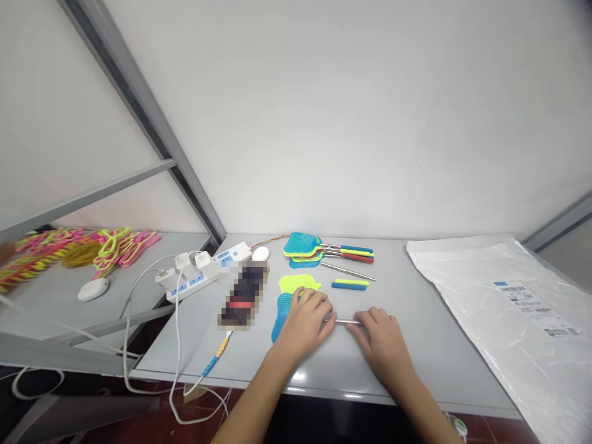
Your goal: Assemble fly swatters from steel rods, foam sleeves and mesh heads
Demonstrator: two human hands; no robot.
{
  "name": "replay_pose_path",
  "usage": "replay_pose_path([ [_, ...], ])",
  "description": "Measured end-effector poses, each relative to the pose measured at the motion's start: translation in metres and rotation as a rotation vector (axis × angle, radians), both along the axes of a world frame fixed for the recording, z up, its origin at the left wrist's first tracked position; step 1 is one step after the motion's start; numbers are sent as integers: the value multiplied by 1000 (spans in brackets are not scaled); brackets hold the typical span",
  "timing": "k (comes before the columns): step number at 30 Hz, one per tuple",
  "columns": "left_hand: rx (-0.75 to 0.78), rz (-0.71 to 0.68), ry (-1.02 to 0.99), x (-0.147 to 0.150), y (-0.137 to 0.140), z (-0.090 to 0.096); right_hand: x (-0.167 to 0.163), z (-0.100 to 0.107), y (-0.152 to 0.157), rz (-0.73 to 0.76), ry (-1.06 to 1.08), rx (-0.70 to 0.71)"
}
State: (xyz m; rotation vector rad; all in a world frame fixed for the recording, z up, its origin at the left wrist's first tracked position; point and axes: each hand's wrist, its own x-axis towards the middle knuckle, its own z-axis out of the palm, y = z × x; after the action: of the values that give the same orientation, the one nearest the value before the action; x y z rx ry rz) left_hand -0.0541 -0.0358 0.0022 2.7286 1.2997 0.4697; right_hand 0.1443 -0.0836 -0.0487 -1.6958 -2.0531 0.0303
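A thin metal rod (345,321) spans the gap between my two hands, low over the grey table. My left hand (308,317) is closed around the rod's left end, and a blue fly swatter head (281,314) sticks out to the left from under it. The join between head and rod is hidden by my fingers. My right hand (382,336) grips the rod's other end. Just behind my left hand lies a yellow-green swatter head (296,283). Beyond the hands are a yellow handle sleeve (351,282), a blue handle sleeve (349,287) and a loose metal rod (349,271).
Assembled fly swatters (305,246) are piled near the wall. A phone (243,296) and power strips (192,280) with white cables occupy the left side. A large white plastic package (490,296) covers the right. Pink and yellow items (115,246) lie on the neighbouring table.
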Motion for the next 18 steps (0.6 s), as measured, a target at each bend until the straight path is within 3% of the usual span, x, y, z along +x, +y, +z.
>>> replay_pose_path([
  [5, -61, 13, -126, -6, -8, -18, 0, 0, -1, -11, 6, -3],
  [13, -63, 158, -191, -25, -14, -24, 14, -7, -1, -92, -53, -26],
  [18, -60, 139, -206, -31, -11, -33, 14, -7, 15, -67, -119, 10],
])
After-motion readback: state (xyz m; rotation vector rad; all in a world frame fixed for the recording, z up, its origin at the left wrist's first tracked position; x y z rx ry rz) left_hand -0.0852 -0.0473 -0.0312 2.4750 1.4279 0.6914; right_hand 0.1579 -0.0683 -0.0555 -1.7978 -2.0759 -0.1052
